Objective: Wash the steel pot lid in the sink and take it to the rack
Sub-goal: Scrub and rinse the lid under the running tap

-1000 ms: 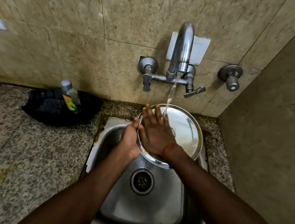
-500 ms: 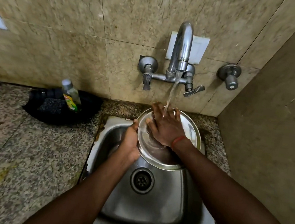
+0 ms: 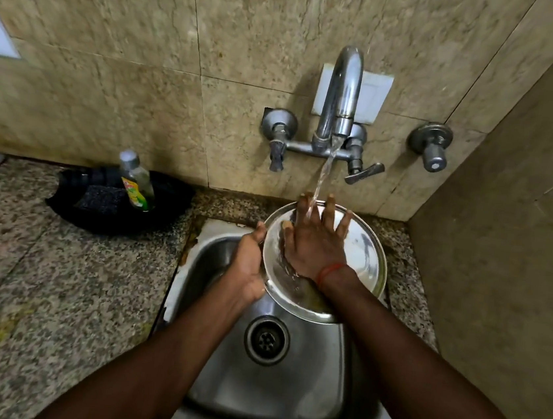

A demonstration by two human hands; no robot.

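1. Head view, centre of the frame: I held the steel pot lid (image 3: pixel 363 253) tilted over the back of the sink (image 3: pixel 268 387), under the stream from the tap (image 3: pixel 341 96). My left hand (image 3: pixel 248 264) was clamped on the lid's left rim. My right hand (image 3: pixel 316 245) lay flat and spread on its face, gripping nothing, with water running over the fingers (image 3: pixel 304 209).

2. Handling, as I judged it: the lid looked thin, stiff and light, but wet steel is slippery, so the rim was the sure place to grip, thumb on one face and fingers behind. I judged a flat palm alone would not carry it. Dropped, it would clang or dent, not break.

3. Left of the frame: a dish-soap bottle (image 3: pixel 135 181) stood in a black holder (image 3: pixel 109 214) on the granite counter (image 3: pixel 35 285), well apart from the lid.

4. Hard to make out: my right hand and wrist covered the lid's middle, so I could not tell whether a knob sat there. My left fingers behind the rim were hidden. The rack was not in view. The upper left edge showed only a cut-off, blurred white fitting.
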